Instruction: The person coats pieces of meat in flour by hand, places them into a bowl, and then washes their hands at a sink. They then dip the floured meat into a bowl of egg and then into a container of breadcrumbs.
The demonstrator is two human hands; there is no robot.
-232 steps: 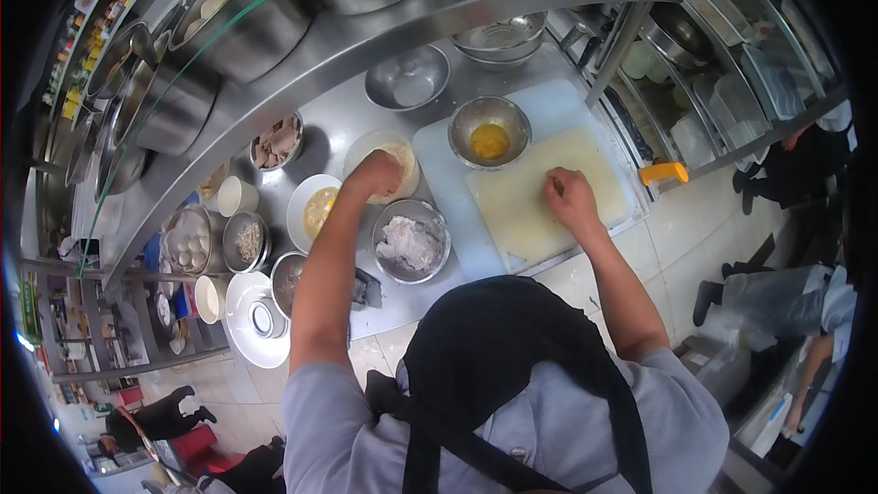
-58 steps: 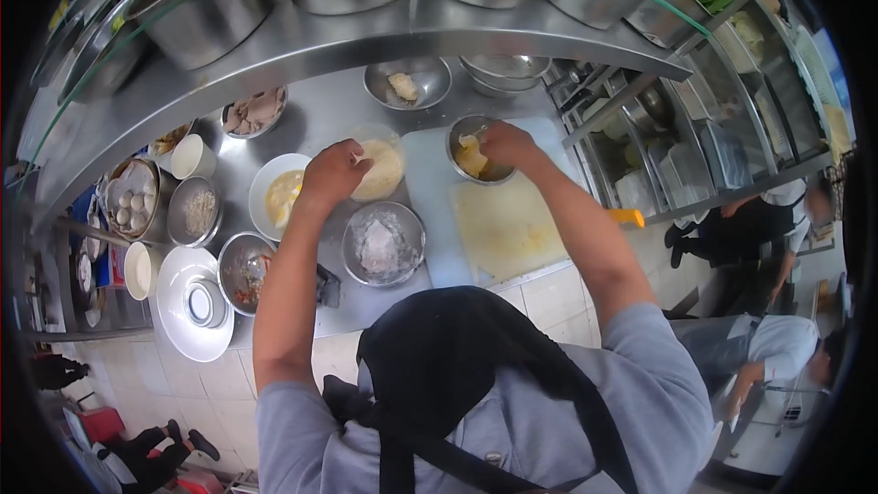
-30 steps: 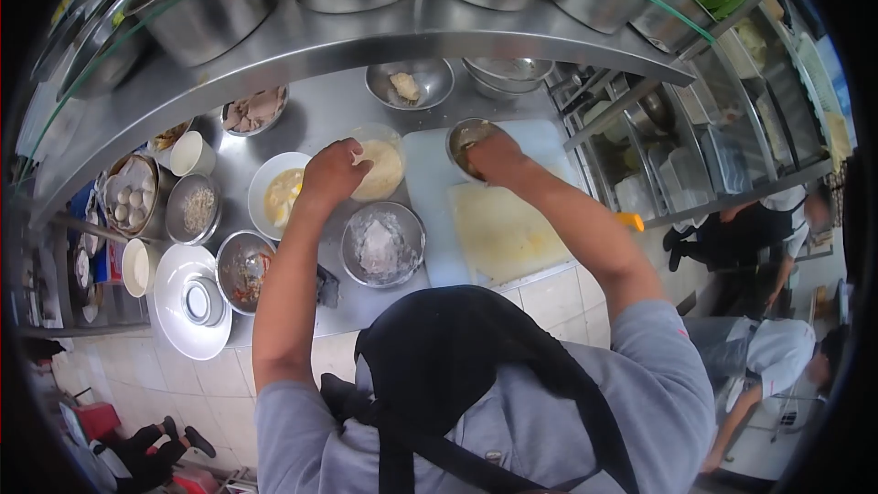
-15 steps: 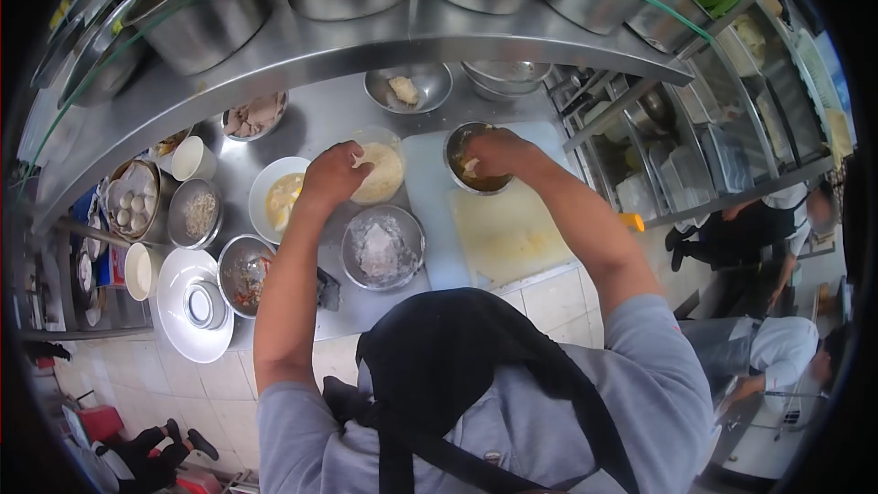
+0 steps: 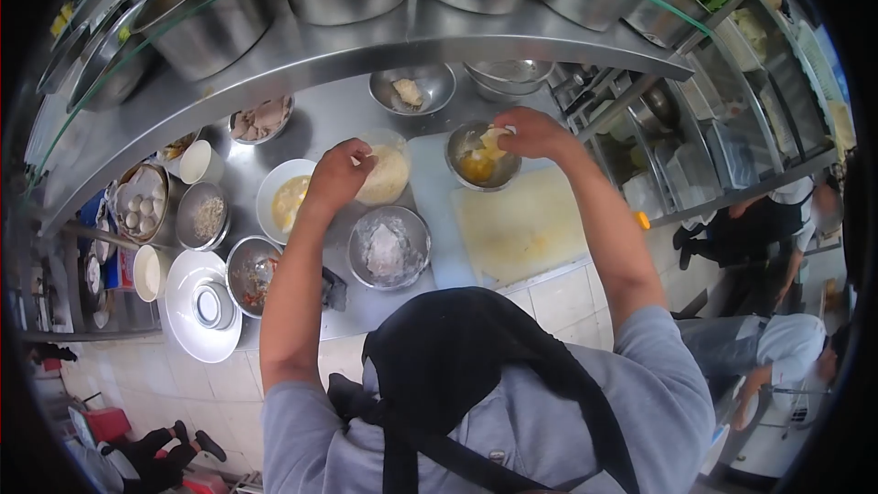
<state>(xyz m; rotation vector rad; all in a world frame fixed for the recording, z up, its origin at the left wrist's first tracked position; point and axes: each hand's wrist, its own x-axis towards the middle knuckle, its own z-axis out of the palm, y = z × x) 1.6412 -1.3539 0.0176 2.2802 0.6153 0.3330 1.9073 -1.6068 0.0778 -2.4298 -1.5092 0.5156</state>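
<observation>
My right hand pinches a pale yellow piece of food over a small metal bowl with yellow-orange liquid inside. Over the left rim of a clear tub of pale crumbs, my left hand has its fingers curled together. Something pale shows at those fingertips, too small to name. A metal bowl of white powder stands just below the tub. Left of my left wrist is a white bowl with yellow liquid and pale pieces.
A cutting board lies under my right forearm. Behind are a metal bowl with a pale lump and a steel shelf carrying deep pans. Several bowls and a white plate crowd the left. Other people stand at right.
My right hand has risen from inside the small metal bowl and moved right, bringing up the pale yellow piece. My left hand stays by the crumbs, its fingers drawn closer together.
</observation>
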